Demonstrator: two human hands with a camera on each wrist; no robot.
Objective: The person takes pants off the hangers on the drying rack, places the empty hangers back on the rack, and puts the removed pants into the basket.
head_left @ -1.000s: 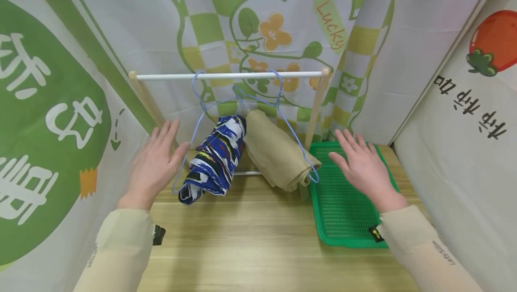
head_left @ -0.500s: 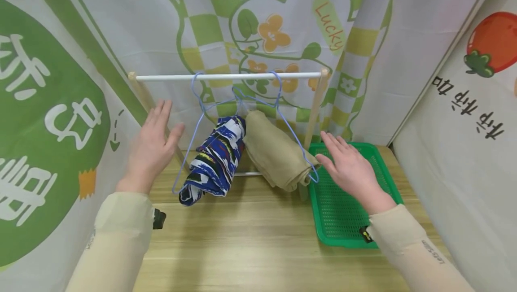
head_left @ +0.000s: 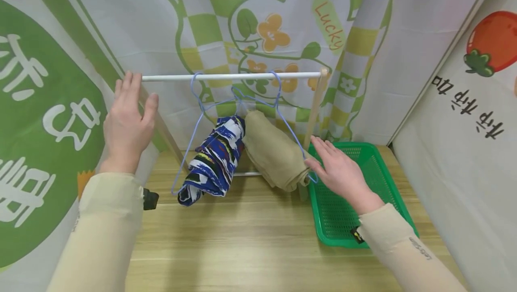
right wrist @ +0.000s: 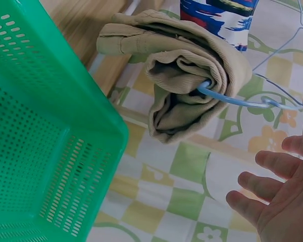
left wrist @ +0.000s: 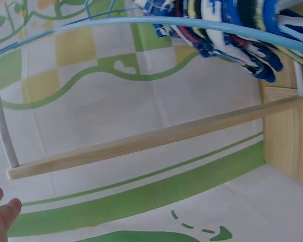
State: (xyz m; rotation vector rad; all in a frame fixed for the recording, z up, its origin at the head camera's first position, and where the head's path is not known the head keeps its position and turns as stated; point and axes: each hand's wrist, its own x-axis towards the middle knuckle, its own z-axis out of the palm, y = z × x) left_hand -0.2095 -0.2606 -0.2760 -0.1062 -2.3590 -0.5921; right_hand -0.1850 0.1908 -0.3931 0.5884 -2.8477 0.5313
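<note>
My left hand (head_left: 129,126) is raised, fingers extended and thumb apart, beside the upper left corner of a small clothes rack (head_left: 234,76). In the left wrist view its fingertips (left wrist: 10,209) stand apart from that corner. Extended too, my right hand (head_left: 343,173) is over the edge of a green basket (head_left: 331,222), near the right hanger's lower end; whether it touches the wire is unclear. Two blue wire hangers hang from the rack's white bar. The left hanger (head_left: 193,141) carries a rolled blue patterned garment (head_left: 218,157), the right hanger (head_left: 288,126) a rolled khaki garment (head_left: 274,150).
The rack's right post (head_left: 317,103) is beside the basket. Below lies a wood-grain tabletop (head_left: 242,242). A checked curtain (head_left: 214,27) is behind the rack, with printed cloth walls on both sides.
My left hand has moved left and up, from beside the patterned garment to the rack's corner. The right hand has shifted left toward the khaki garment. Clothes and hangers look unmoved.
</note>
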